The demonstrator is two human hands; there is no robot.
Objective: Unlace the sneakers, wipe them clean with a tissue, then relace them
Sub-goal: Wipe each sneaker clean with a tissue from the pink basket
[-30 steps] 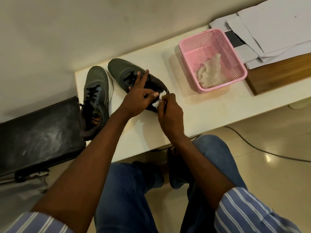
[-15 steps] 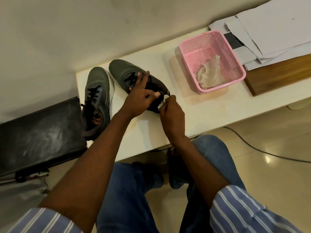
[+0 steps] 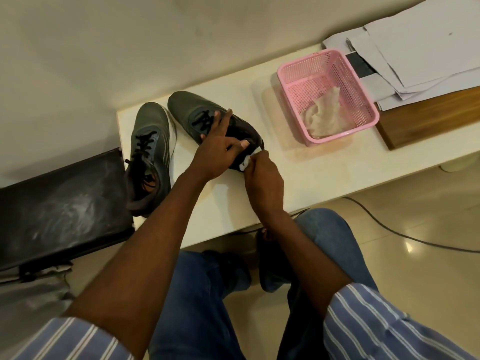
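Two grey sneakers with black laces lie on the white table [image 3: 298, 172]. The left sneaker [image 3: 149, 152] lies alone near the table's left end. My left hand [image 3: 218, 149] rests on the right sneaker [image 3: 189, 110], fingers spread over its laces and opening, holding it down. My right hand [image 3: 262, 175] presses a small white tissue [image 3: 246, 162] against the heel of that sneaker; most of the tissue is hidden in my fingers.
A pink mesh basket [image 3: 363, 102] with crumpled tissue [image 3: 324, 118] stands to the right of the shoes. Papers [image 3: 415, 48] lie on a wooden board [image 3: 428, 118] at the far right. A black seat [image 3: 59, 206] adjoins the table's left end. A cable [image 3: 389, 229] runs on the floor.
My right hand with the tissue has shifted slightly along the sneaker's heel, down and back. My left hand stays on the same sneaker.
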